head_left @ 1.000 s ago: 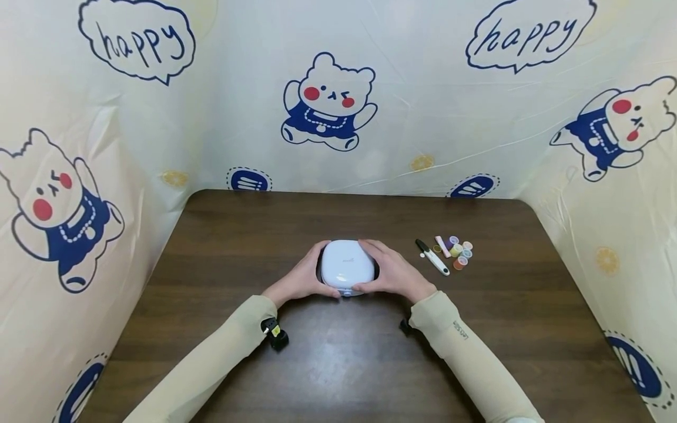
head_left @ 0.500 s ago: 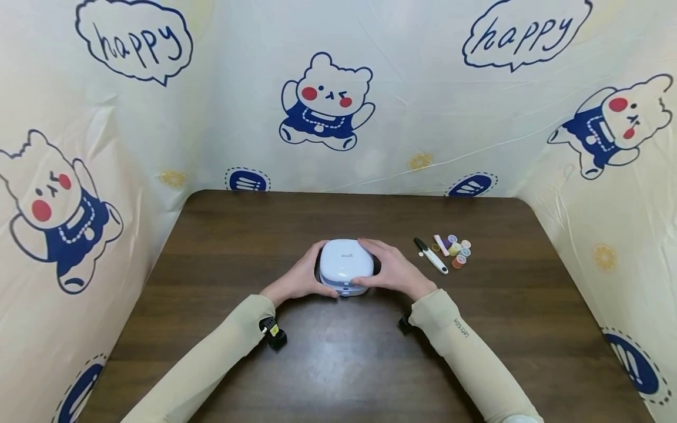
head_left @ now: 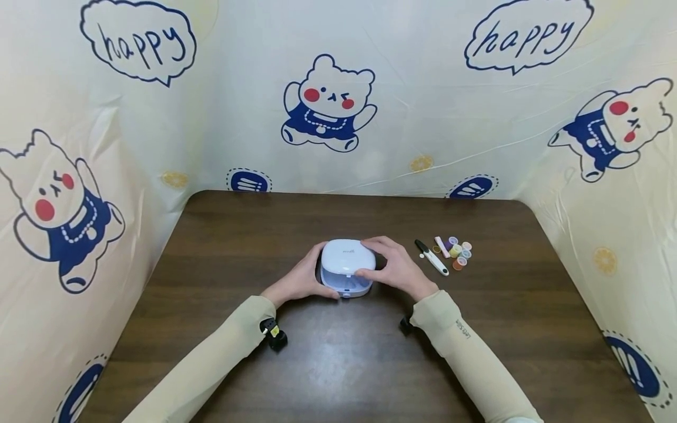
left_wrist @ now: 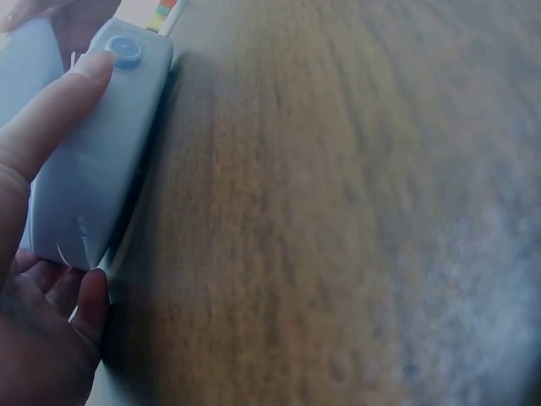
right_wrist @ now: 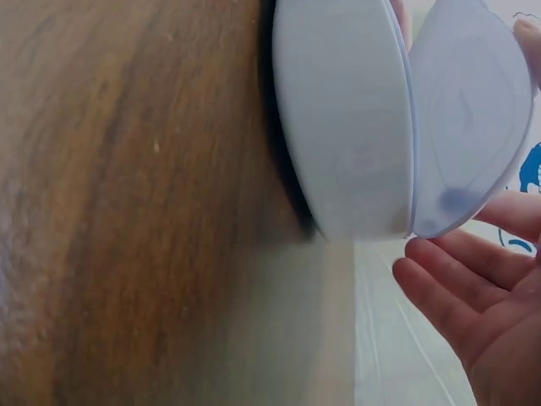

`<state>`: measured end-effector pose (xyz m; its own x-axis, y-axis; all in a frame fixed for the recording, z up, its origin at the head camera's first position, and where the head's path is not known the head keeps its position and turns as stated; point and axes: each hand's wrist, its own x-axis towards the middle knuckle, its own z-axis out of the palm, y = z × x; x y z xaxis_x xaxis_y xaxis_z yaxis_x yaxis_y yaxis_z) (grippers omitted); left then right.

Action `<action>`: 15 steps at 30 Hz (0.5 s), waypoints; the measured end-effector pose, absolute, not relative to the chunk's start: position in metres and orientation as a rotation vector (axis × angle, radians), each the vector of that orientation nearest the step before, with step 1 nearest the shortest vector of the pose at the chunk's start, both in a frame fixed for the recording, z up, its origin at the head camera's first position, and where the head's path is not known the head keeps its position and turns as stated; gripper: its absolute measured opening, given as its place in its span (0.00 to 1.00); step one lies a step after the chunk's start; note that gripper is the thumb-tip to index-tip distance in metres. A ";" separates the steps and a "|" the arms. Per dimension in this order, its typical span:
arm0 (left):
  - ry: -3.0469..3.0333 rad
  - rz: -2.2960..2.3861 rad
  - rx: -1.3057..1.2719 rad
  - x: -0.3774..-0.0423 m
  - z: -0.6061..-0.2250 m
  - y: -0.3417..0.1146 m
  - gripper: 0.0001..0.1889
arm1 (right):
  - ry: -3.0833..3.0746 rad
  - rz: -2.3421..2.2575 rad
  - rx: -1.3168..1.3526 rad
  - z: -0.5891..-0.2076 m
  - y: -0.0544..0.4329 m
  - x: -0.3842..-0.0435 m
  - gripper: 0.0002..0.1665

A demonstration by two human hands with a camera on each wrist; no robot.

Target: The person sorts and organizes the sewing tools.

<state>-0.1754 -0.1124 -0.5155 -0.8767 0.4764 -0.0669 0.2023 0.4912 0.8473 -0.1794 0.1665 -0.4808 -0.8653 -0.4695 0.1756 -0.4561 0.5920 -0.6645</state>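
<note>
A pale blue rounded case sits near the middle of the table in the head view, its hinged lid (head_left: pixel 348 251) tilted partly up from its base (head_left: pixel 347 289). My left hand (head_left: pixel 301 278) grips the base from the left side. In the left wrist view, the thumb lies at a round button (left_wrist: pixel 125 51) on the front of the case, with fingers curled under the lower end. My right hand (head_left: pixel 396 267) holds the raised lid at its right side, thumb at the front edge. The case's inside is mostly hidden beneath the lid.
To the right of the case lie a slim white tool with a black end (head_left: pixel 432 257) and several small coloured spools (head_left: pixel 456 249). A brown wooden table (head_left: pixel 328 364) carries everything, with a printed cloth (head_left: pixel 402 106) hanging round its back and sides.
The lid was down on the base a second ago. It has swung up at the front, raised by my right hand, while my left hand has stayed on the base.
</note>
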 end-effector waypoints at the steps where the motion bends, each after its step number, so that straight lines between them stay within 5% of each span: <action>1: 2.443 1.336 0.572 -0.175 -0.515 -0.112 0.67 | 2.792 -1.175 -0.797 -0.480 0.167 -0.179 0.41; 15: 2.427 1.335 0.558 -0.173 -0.514 -0.111 0.68 | 2.793 -1.357 -0.749 -0.472 0.171 -0.183 0.26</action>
<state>-0.1730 -0.1114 -0.5139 -0.8745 0.4777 -0.0843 0.1845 0.4883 0.8529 -0.1831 0.1709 -0.4722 -0.8886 -0.3875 0.2453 -0.4323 0.5295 -0.7299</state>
